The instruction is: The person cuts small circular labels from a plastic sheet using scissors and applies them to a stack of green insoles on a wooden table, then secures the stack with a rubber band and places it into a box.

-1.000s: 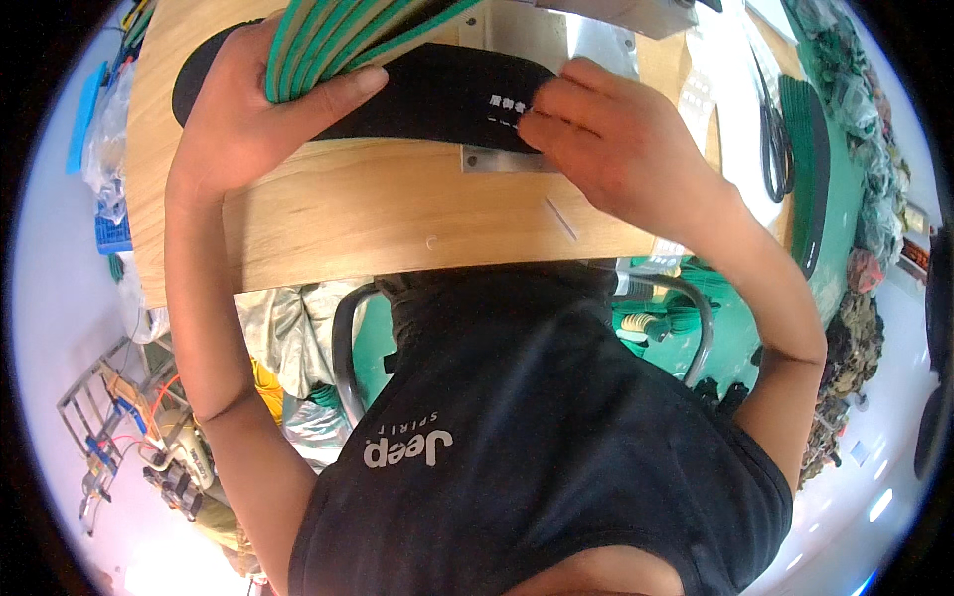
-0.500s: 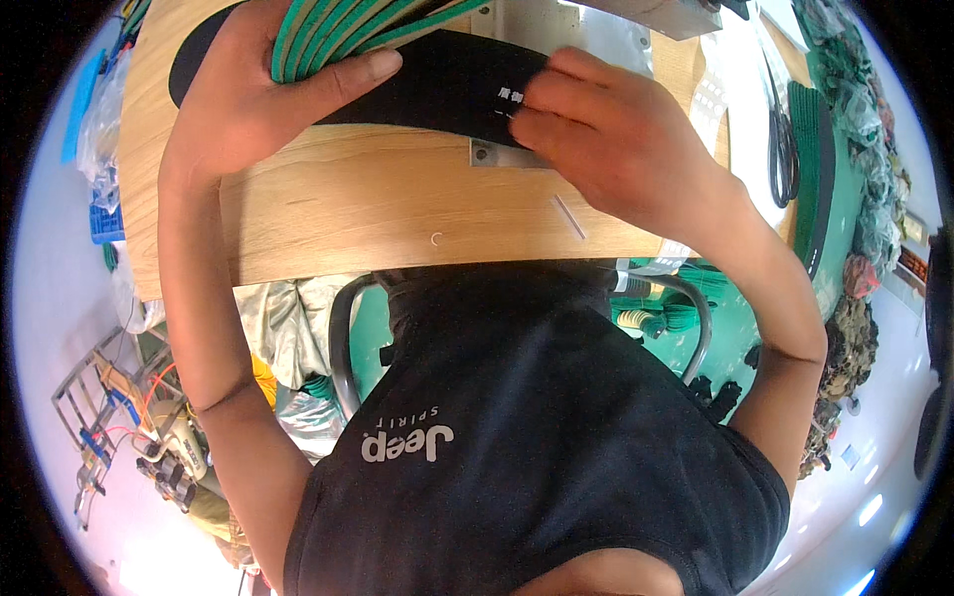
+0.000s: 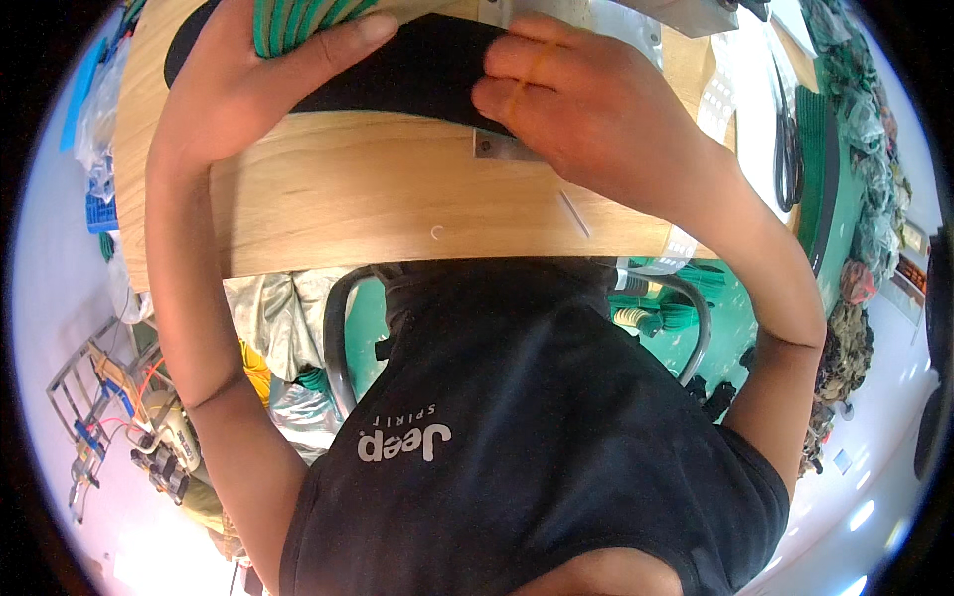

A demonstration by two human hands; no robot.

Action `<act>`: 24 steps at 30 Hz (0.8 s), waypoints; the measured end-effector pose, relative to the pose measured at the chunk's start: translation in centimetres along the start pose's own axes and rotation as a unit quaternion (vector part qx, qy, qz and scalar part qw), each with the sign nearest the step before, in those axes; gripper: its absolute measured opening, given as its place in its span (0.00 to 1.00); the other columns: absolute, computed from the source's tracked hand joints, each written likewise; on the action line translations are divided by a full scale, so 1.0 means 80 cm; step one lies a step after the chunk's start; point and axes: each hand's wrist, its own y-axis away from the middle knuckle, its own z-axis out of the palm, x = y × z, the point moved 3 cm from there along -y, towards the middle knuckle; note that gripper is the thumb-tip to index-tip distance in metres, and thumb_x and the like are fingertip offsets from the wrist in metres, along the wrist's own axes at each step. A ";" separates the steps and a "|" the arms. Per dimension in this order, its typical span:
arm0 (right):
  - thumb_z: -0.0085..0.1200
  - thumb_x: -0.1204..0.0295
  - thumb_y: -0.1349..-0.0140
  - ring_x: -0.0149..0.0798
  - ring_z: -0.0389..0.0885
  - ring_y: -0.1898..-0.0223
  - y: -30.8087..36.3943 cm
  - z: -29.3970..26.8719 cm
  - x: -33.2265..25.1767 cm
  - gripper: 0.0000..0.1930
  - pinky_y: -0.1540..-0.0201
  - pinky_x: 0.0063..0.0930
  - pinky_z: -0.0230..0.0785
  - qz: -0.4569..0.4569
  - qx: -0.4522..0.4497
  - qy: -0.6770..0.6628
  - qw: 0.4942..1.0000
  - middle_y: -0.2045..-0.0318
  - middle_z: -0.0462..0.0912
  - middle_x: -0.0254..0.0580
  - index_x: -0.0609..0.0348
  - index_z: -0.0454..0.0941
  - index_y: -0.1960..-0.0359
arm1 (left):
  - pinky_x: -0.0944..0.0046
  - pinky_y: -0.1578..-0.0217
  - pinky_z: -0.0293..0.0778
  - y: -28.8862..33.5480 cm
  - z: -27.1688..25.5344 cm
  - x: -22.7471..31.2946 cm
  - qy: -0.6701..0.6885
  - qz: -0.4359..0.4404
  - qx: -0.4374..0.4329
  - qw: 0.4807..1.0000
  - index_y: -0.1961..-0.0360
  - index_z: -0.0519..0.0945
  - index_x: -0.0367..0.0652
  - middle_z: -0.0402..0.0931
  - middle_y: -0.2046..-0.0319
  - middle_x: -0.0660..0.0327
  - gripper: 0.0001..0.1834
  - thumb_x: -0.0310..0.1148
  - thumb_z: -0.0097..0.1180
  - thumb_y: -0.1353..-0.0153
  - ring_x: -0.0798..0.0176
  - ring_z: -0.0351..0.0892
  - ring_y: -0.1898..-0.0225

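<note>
A long black fabric strip [image 3: 417, 79] lies curved across the far part of the wooden table. My left hand [image 3: 243, 99] is over its left part, closed on a bundle of green-and-tan layered strips [image 3: 293, 25]. The thumb stretches along the bundle's lower edge, above the black strip; the other fingers are mostly hidden. At the black strip's right end, my right hand [image 3: 596, 114] grips it with curled fingers. A thin yellowish line crosses those fingers; I cannot tell what it is. Beneath the strip, part of a metal plate [image 3: 507, 147] shows.
A grey metal machine part [image 3: 686, 15] stands at the far right. A small thin stick-like piece [image 3: 574, 214] lies on the wooden table [image 3: 338, 199]. Black cord [image 3: 787, 149] and green ribbed strips [image 3: 817, 169] are to the right. A chair frame [image 3: 343, 348] is below.
Both hands, the bundle and the black strip have shifted slightly up in the picture and to the left. White print near the right fingers is now covered.
</note>
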 end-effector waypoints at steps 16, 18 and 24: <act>0.66 0.79 0.57 0.38 0.73 0.77 0.028 -0.041 -0.011 0.13 0.77 0.28 0.66 0.055 0.078 -0.068 0.993 0.74 0.75 0.40 0.63 0.77 0.68 | 0.68 0.55 0.70 0.014 -0.032 -0.038 -0.074 -0.077 -0.045 0.993 0.52 0.77 0.38 0.78 0.59 0.63 0.19 0.34 0.64 0.43 0.69 0.73 0.59; 0.66 0.76 0.55 0.38 0.73 0.78 0.029 -0.044 -0.009 0.15 0.77 0.27 0.65 0.066 0.076 -0.099 0.990 0.74 0.75 0.40 0.61 0.75 0.65 | 0.67 0.54 0.70 0.015 -0.031 -0.031 -0.094 -0.082 -0.034 0.992 0.52 0.77 0.38 0.79 0.59 0.62 0.20 0.34 0.64 0.43 0.69 0.73 0.57; 0.63 0.64 0.49 0.45 0.78 0.71 0.025 -0.001 0.000 0.18 0.71 0.34 0.70 0.094 -0.038 -0.096 0.990 0.71 0.78 0.42 0.57 0.73 0.60 | 0.65 0.52 0.70 0.016 -0.030 -0.032 -0.108 -0.044 -0.041 0.992 0.51 0.77 0.38 0.79 0.57 0.61 0.21 0.34 0.65 0.45 0.67 0.74 0.55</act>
